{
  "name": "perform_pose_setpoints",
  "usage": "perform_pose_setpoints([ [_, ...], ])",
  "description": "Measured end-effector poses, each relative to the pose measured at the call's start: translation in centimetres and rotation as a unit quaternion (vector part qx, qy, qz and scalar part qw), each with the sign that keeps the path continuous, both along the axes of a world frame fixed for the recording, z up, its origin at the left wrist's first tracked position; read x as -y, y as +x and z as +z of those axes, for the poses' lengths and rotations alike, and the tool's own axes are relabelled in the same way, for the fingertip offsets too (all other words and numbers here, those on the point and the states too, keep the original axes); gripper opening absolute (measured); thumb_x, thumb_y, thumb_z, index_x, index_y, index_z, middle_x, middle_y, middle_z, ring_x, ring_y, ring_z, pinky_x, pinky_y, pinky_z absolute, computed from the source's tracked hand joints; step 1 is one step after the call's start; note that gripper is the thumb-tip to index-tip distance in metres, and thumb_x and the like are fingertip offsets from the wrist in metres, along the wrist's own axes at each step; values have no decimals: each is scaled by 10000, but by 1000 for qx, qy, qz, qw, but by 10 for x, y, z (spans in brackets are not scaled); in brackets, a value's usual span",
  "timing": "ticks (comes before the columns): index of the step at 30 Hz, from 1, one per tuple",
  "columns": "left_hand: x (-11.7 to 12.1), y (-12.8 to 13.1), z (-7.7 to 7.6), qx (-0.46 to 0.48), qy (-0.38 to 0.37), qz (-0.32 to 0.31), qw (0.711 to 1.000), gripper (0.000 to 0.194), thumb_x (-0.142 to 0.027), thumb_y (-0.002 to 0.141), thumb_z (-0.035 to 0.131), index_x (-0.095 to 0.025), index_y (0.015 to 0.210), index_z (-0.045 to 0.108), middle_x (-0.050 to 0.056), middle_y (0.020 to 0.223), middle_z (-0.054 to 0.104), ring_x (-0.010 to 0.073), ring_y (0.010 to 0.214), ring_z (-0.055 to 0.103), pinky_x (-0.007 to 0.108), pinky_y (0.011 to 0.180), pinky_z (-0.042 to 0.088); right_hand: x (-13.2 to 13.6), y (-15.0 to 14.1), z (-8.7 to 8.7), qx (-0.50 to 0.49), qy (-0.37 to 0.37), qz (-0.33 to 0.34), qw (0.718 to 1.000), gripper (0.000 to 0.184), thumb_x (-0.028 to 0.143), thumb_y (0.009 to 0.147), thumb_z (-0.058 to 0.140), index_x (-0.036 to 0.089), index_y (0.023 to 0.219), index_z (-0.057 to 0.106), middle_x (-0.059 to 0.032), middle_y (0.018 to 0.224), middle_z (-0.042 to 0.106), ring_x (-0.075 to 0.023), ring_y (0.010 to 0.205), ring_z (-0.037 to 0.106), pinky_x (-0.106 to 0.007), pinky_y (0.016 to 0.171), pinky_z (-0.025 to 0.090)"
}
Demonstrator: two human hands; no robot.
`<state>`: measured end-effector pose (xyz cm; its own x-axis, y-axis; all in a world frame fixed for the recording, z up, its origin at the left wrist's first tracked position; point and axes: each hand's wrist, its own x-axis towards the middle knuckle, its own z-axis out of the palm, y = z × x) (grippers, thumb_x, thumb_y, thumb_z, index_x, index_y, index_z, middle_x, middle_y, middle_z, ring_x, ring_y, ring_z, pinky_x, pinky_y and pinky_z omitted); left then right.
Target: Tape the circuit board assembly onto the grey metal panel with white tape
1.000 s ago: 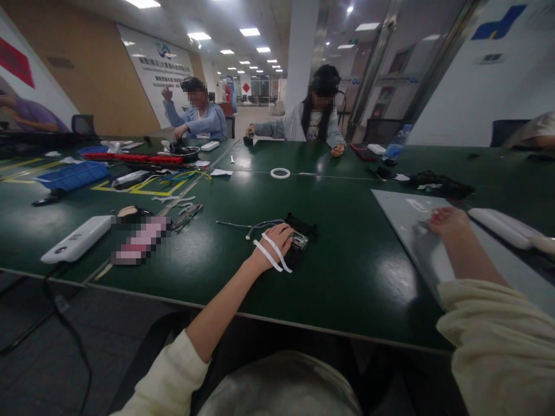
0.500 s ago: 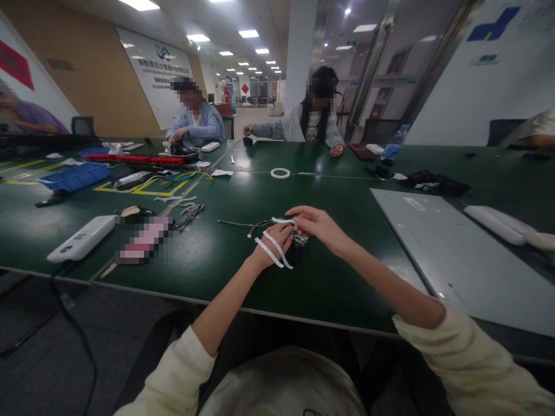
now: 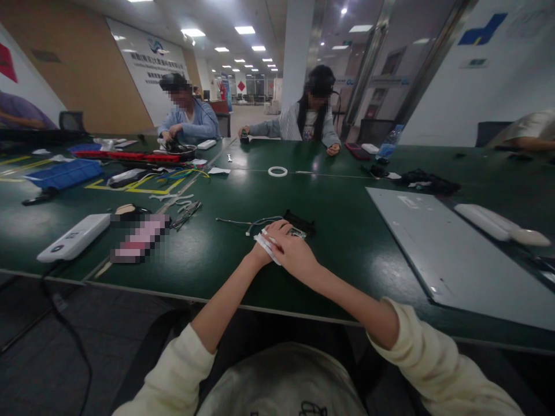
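My left hand [image 3: 259, 254] rests low over the table with its fingers curled at the left edge of a black device with a bare circuit board [image 3: 298, 233]. What its fingertips hold is hidden behind my other hand. White tape strips [image 3: 269, 249] lie across the back of this hand. My right hand [image 3: 299, 257] crosses over it, thumb and fingers closed at one of the strips. A black frame-like part [image 3: 299, 219] of the device shows just beyond the fingers. Grey cables [image 3: 243, 222] run out to the left, ending in small connectors.
A tape roll [image 3: 277, 171] lies ahead. Left are a phone [image 3: 141, 240], a white power bank [image 3: 73, 237], tweezer-like tools [image 3: 186, 215] and a blue tray [image 3: 65, 173]. A grey panel [image 3: 455, 260] covers the right side. Two people [image 3: 314, 110] sit opposite.
My right hand has come down and left from above the device onto the strips on my left hand. The black frame-like part now shows beyond the fingers. The view has shifted slightly.
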<state>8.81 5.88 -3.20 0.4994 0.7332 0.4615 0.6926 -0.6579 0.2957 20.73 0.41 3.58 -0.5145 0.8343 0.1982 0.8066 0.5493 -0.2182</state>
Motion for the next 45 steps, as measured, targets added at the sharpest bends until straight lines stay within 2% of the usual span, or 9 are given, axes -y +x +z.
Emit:
perform_pose_setpoints([
  [5, -4, 2, -4, -21, 19, 15, 1000, 284, -262, 936, 359, -190, 1162, 516, 79, 1238, 508, 197, 1172, 472, 366, 1024, 371, 4, -7, 2, 117, 43, -40, 991, 468, 290, 913, 325, 234, 1377, 354, -141, 1038, 607, -226, 828, 617, -300, 659, 475],
  [11, -2, 3, 1, -20, 23, 4, 1000, 269, -259, 923, 387, -188, 1149, 515, 86, 1205, 529, 211, 1154, 487, 398, 1017, 382, 17, 6, 12, 141, 48, -56, 987, 551, 376, 916, 333, 215, 1431, 223, -118, 978, 632, -211, 764, 624, -286, 631, 463],
  [15, -1, 5, 4, -3, 22, 10, 1000, 258, -243, 923, 371, -184, 1126, 520, 93, 1170, 547, 211, 1114, 522, 405, 982, 415, 12, 40, 26, 109, 53, -104, 987, 550, 469, 910, 316, 269, 1416, 230, -67, 928, 649, -202, 721, 618, -295, 630, 455],
  [18, -1, 6, 3, 3, 32, 16, 999, 267, -234, 922, 368, -176, 1145, 503, 99, 1186, 535, 210, 1125, 517, 402, 983, 418, -23, 87, 27, 79, 64, -186, 977, 522, 478, 903, 317, 258, 1376, 311, -80, 1005, 629, -212, 813, 607, -319, 691, 463],
  [23, 0, 4, 2, 9, 37, 19, 999, 295, -263, 919, 386, -160, 1178, 484, 111, 1196, 532, 217, 1135, 511, 399, 979, 427, -96, 193, -13, 95, 86, -364, 922, 573, 449, 870, 398, 93, 1318, 408, -214, 1276, 448, -353, 1190, 402, -453, 904, 385],
  [28, 3, 5, 6, 2, 30, 16, 999, 285, -303, 915, 404, -172, 1142, 516, 104, 1189, 538, 222, 1144, 501, 414, 995, 411, -124, 257, -64, 60, 24, -501, 863, 608, 504, 875, 322, 72, 1283, 451, -265, 1370, 308, -428, 1276, 240, -618, 934, 259],
  [33, 7, 5, 10, -31, 7, 38, 999, 413, -444, 875, 458, -179, 1187, 510, 118, 1259, 492, 272, 1190, 457, 472, 1001, 386, -129, 268, -78, 51, -7, -503, 863, 602, 520, 882, 241, 127, 1265, 487, -249, 1336, 356, -418, 1235, 306, -669, 916, 204],
  [40, 11, 0, 14, -60, -30, 14, 998, 631, -620, 792, 491, -217, 1277, 463, 122, 1371, 405, 318, 1282, 356, 527, 1012, 349, -124, 262, -74, 69, -19, -476, 877, 648, 573, 877, 194, 168, 1318, 442, -227, 1332, 366, -404, 1223, 323, -662, 903, 220],
  [45, 11, -1, 17, -63, -20, 13, 998, 613, -611, 818, 459, -202, 1273, 467, 122, 1359, 430, 292, 1264, 391, 494, 1028, 340, -114, 241, -69, 90, -23, -435, 896, 653, 589, 877, 199, 184, 1336, 425, -217, 1322, 380, -381, 1216, 335, -631, 899, 259],
])
